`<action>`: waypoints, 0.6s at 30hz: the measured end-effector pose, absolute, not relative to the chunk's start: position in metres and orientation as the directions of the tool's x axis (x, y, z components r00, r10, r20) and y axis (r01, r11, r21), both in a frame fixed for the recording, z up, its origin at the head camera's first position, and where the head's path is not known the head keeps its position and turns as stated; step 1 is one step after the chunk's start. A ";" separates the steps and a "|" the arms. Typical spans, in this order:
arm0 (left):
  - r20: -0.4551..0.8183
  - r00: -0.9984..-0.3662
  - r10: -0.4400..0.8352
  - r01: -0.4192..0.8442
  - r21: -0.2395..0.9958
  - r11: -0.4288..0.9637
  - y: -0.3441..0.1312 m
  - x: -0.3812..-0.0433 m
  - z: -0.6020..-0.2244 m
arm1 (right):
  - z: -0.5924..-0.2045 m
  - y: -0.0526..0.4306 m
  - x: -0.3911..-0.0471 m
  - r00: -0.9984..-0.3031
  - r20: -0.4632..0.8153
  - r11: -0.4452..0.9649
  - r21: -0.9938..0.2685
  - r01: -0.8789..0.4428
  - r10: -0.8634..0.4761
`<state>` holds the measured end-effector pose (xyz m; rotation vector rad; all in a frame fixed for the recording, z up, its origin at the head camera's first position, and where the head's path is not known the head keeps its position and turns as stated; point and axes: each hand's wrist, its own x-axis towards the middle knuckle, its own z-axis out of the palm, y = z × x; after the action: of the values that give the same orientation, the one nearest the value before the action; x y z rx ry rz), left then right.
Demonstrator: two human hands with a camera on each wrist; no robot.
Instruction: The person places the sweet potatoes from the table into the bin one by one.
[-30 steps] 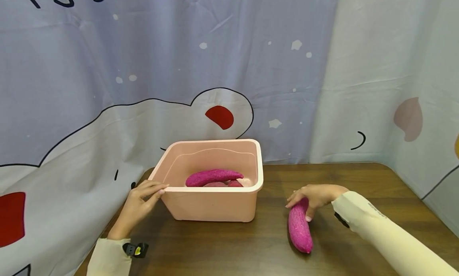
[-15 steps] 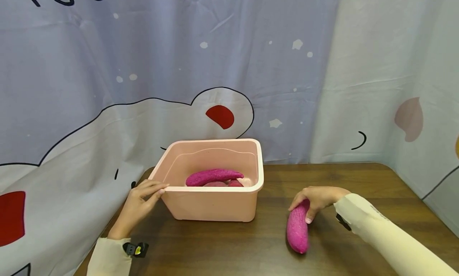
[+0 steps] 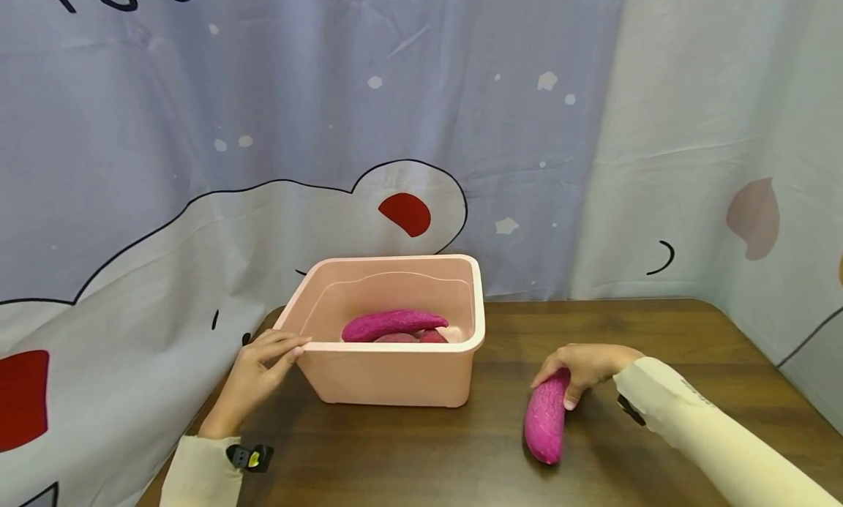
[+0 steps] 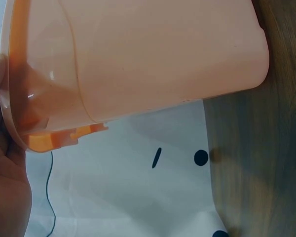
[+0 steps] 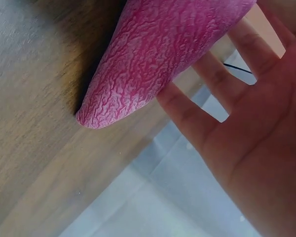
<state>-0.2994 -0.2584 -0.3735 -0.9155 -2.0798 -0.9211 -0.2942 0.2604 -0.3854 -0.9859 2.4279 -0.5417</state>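
A long magenta sweet potato [image 3: 545, 425] with wrinkled skin lies on the wooden table at the right. My right hand [image 3: 586, 366] holds its far end from above, thumb on one side and fingers on the other. In the right wrist view, fingertips meet the wrinkled skin [image 5: 153, 59], and its tapered tip points away from the palm. At the left, my left hand [image 3: 258, 375] pinches the front left corner of a pink plastic bin [image 3: 388, 375] by its rim. Inside lies a curved magenta sweet potato [image 3: 393, 324] over reddish, rounded things [image 3: 431, 336], partly hidden by the front wall.
The bin stands on the brown wooden table [image 3: 395, 456], near its back edge. Behind and along both sides hangs a printed fabric backdrop [image 3: 421, 112]. Table surface lies between the bin and the right hand.
The near end of the sweet potato under my right hand has swung slightly left, and that hand has shifted a little right and nearer. My left hand and the bin stay put.
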 end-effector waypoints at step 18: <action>0.791 -0.536 0.294 0.784 0.336 0.522 -0.248 -0.289 -0.364 | -0.386 0.262 -0.294 -0.625 -0.226 0.638 -0.507 -0.579 -0.747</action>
<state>-0.2889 -0.2482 -0.3636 -0.8737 -2.0805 -0.9212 -0.2942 0.2620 -0.3864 -1.0464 2.4422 -0.5471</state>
